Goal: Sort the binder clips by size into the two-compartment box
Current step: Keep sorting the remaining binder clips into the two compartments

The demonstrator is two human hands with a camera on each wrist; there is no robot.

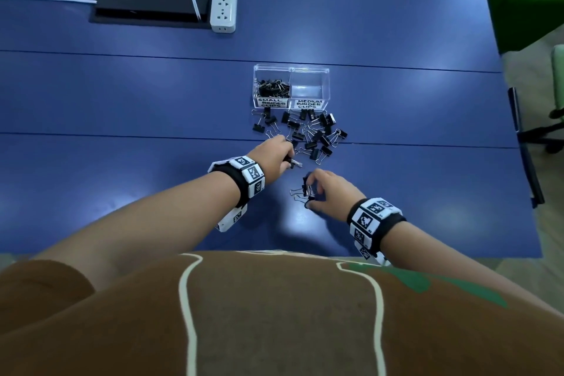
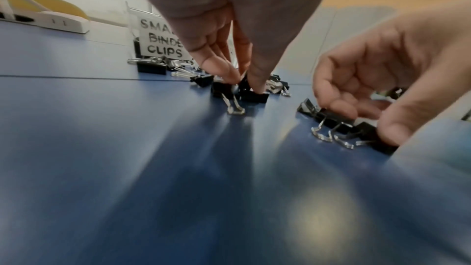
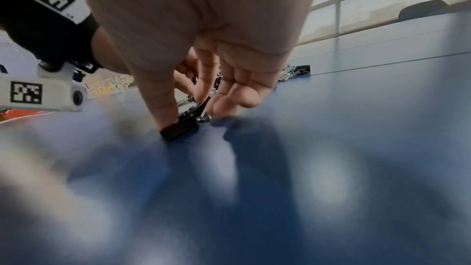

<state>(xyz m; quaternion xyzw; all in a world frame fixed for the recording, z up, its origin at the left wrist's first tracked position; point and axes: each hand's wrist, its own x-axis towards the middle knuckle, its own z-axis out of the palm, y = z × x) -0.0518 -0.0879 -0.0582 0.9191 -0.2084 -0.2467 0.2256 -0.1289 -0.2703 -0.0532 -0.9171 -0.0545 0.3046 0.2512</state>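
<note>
While both forearms reach over the blue table, the right hand — nearest the body — curls its fingers around a few black binder clips with silver wire handles, and the left hand pinches another black clip. Beyond them lies the scattered pile of black clips, touching the clear two-compartment plastic box — small clips fill its left compartment. Farther off sits a white power strip.

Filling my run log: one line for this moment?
left hand: grips black binder clips | right hand: gathering clips | clear two-compartment box: medium side empty
</note>
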